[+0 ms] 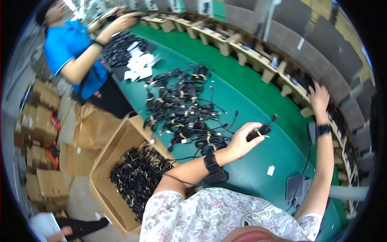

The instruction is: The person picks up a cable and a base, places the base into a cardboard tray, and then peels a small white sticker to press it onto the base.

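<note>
My left hand (243,141) is closed round a coiled black cable (264,130) with a pale tie, held above the green table. Part of the coil is hidden in the palm, and its black plug end sticks out past the fingers. Off to the right, my right hand (319,98) reaches over the row of moulded pulp trays (299,93), fingers stretched out and apart, with nothing seen in it. Dark items lie in those trays, too small to make out. Left of my left hand, a heap of tied black cables (181,107) spreads over the table.
An open cardboard box (102,169) full of black cables stands by my left elbow. White slips (141,64) and another cable pile (121,46) lie near a co-worker in blue (68,48). A white label (271,170) and a dark flat device (295,187) lie near me.
</note>
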Tool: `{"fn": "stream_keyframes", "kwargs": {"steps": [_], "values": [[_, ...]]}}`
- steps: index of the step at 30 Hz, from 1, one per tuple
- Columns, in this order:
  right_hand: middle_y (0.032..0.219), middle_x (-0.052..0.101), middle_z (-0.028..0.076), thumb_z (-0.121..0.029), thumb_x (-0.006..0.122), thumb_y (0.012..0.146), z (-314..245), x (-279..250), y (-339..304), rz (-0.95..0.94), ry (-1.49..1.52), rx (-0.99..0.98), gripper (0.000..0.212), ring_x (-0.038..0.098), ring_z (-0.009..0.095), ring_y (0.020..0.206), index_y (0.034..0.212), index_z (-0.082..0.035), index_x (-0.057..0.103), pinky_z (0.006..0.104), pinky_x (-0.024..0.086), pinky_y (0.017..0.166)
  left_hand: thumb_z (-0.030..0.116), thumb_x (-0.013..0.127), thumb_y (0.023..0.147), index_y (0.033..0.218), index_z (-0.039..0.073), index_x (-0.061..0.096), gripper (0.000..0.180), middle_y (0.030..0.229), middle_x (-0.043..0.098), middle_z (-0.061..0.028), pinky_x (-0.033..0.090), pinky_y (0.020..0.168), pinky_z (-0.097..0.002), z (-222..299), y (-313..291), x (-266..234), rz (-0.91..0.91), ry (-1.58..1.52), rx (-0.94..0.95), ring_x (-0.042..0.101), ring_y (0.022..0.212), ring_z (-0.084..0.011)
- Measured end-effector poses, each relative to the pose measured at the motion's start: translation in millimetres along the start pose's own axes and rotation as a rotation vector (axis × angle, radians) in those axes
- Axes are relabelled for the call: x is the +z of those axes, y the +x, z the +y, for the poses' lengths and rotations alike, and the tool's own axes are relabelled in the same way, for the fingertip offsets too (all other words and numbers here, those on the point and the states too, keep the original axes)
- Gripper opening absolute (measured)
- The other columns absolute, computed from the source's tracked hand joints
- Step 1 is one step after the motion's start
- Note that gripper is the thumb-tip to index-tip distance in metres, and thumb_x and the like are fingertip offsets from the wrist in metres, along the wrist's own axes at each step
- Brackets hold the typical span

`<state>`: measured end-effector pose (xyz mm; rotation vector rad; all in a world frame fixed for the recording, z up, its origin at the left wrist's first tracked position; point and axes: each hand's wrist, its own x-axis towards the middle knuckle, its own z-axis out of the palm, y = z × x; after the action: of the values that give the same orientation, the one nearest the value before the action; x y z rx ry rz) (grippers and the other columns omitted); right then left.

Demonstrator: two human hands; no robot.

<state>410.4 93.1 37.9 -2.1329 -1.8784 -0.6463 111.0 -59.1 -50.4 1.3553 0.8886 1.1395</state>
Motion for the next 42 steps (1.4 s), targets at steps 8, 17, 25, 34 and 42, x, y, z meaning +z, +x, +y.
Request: {"fn": "stream_keyframes", "kwargs": {"steps": [8, 17, 25, 34, 42], "values": [[0.101, 0.064, 0.01, -0.023, 0.052, 0.093, -88, -68, -133, -0.832, 1.248, -0.549, 0.028, 0.058, 0.015, 0.093, 0.105, 0.0, 0.06, 0.0306, 0.046, 0.081, 0.014, 0.067, 0.079, 0.099, 0.004, 0.056, 0.024, 0.087, 0.054, -0.0075, 0.045, 0.072, -0.0317, 0, -16, 13, 0.013, 0.507, 0.569, 0.055, 0.083, -0.022], [0.07, 0.062, 0.005, -0.021, 0.049, 0.094, -48, -84, -174, -1.271, 1.213, -0.403, 0.033, 0.059, 0.012, 0.071, 0.119, 0.002, 0.049, 0.0256, 0.047, 0.068, 0.011, 0.063, 0.079, 0.092, 0.003, 0.053, 0.018, 0.098, 0.056, -0.0127, 0.043, 0.085, -0.0374, 3, -41, 34, 0.009, 0.5, 0.451, 0.052, 0.098, -0.0306], [0.075, 0.06, 0.008, -0.013, 0.049, 0.093, -20, -89, -182, -0.651, 1.319, -0.066, 0.023, 0.057, 0.012, 0.07, 0.111, 0.002, 0.052, 0.0252, 0.046, 0.063, 0.012, 0.066, 0.076, 0.142, 0.004, 0.017, 0.083, 0.121, 0.052, -0.0187, 0.03, 0.103, -0.0449, 75, -41, 28, 0.194, 0.998, 0.731, 0.05, 0.111, -0.0334], [0.086, 0.06, 0.005, -0.008, 0.049, 0.092, -19, -125, -194, -0.568, 1.352, -0.127, 0.02, 0.058, 0.015, 0.083, 0.111, -0.001, 0.052, 0.0268, 0.045, 0.077, 0.02, 0.052, 0.092, 0.14, 0.003, 0.022, 0.059, 0.113, 0.058, -0.0179, 0.046, 0.092, -0.0359, 70, -12, 41, -0.672, 0.548, -0.292, 0.056, 0.106, -0.0258], [0.106, 0.057, 0.008, -0.003, 0.055, 0.088, -60, -61, -223, -0.451, 1.818, 0.109, 0.034, 0.056, 0.018, 0.098, 0.12, -0.004, 0.045, 0.0311, 0.042, 0.089, 0.029, 0.035, 0.1, 0.126, 0.007, 0.043, 0.036, 0.103, 0.058, -0.008, 0.051, 0.07, -0.027, 33, -44, 79, -0.228, -0.676, -0.276, 0.058, 0.087, -0.0109]]}}
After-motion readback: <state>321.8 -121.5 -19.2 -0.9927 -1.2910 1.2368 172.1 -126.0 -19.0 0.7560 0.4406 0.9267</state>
